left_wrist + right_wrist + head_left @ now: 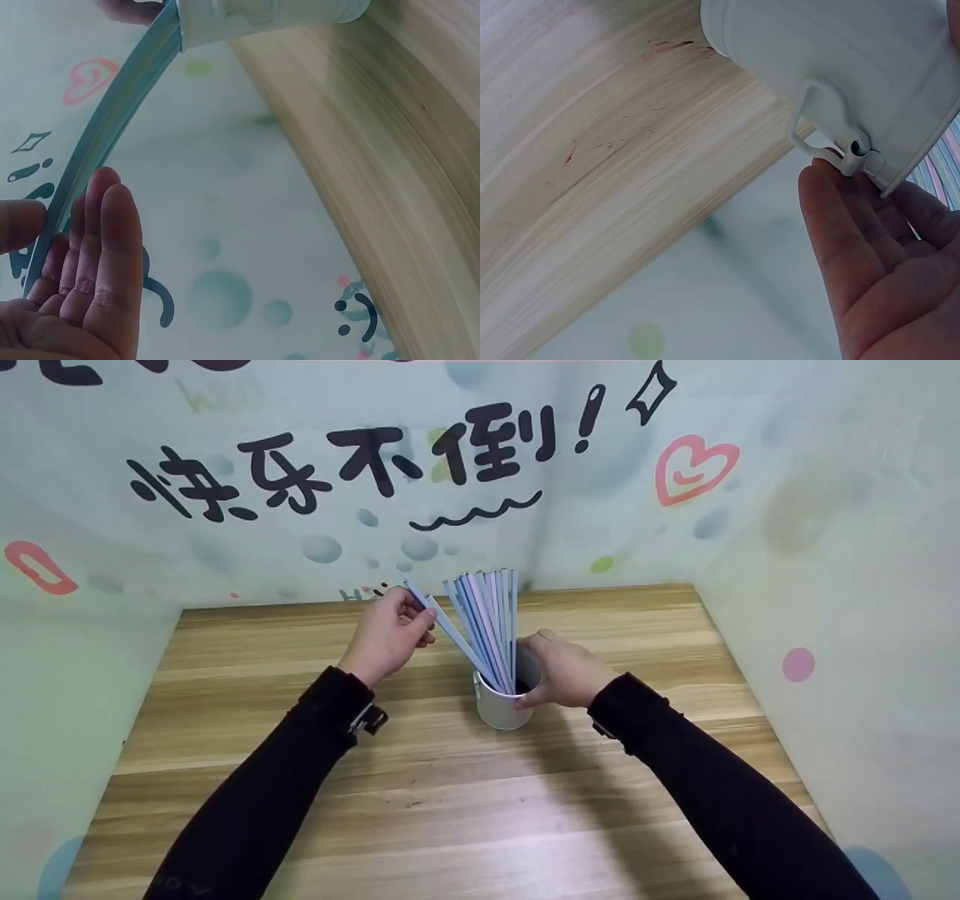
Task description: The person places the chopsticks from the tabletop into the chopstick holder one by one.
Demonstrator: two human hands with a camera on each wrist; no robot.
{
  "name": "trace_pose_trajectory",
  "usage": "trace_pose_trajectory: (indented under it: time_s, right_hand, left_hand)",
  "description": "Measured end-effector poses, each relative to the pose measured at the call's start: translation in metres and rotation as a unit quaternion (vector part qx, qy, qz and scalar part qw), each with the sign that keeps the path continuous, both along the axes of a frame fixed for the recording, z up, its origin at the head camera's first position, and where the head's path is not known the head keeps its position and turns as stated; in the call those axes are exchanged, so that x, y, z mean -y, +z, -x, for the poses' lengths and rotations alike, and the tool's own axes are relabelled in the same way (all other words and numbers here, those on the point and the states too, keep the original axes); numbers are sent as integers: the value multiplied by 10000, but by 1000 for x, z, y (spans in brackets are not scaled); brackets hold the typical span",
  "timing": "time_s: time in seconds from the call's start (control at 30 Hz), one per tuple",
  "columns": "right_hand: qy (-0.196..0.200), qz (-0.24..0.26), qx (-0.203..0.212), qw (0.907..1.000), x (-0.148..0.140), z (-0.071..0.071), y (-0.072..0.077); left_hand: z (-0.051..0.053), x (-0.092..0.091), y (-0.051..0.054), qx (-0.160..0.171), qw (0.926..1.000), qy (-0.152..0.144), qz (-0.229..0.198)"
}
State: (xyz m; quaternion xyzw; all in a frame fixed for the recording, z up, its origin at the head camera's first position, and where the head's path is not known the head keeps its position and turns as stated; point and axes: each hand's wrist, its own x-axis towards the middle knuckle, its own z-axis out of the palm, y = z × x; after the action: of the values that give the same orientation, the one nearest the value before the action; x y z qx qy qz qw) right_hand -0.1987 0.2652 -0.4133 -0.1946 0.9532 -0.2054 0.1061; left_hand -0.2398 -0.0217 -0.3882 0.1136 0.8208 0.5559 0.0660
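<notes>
A small white metal bucket (501,712) stands upright on the wooden table. Long thin sticks (487,622), pale blue and lilac, perhaps pencils, lean in it as a bundle. My left hand (390,630) pinches the upper part of a few blue sticks (112,112) between thumb and fingers, tilted left of the bundle, their lower ends still inside the bucket. On the bucket's right side, my right hand (562,667) grips the rim with the thumb in front and the fingers behind. A looped white handle (832,101) hangs by its fingertips in the right wrist view.
The table (420,825) has faint reddish marks near its middle. A pale printed backdrop (337,397) with black writing rises behind the table, and pale walls (840,585) flank it on both sides.
</notes>
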Motion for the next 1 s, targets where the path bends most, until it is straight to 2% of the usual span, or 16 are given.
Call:
trace_pose_trajectory:
  time_s: [0.4, 0.57, 1.0]
  right_hand:
    - [52, -6, -82, 10000, 0, -1, 1]
    - [148, 58, -154, 9998, 0, -2, 2]
    - [-17, 80, -51, 10000, -1, -2, -1]
  left_hand:
    - [-1, -11, -9, -50, 9994, -147, 306]
    - [-3, -16, -13, -75, 9994, -198, 283]
    - [-3, -21, -21, 54, 9994, -261, 213]
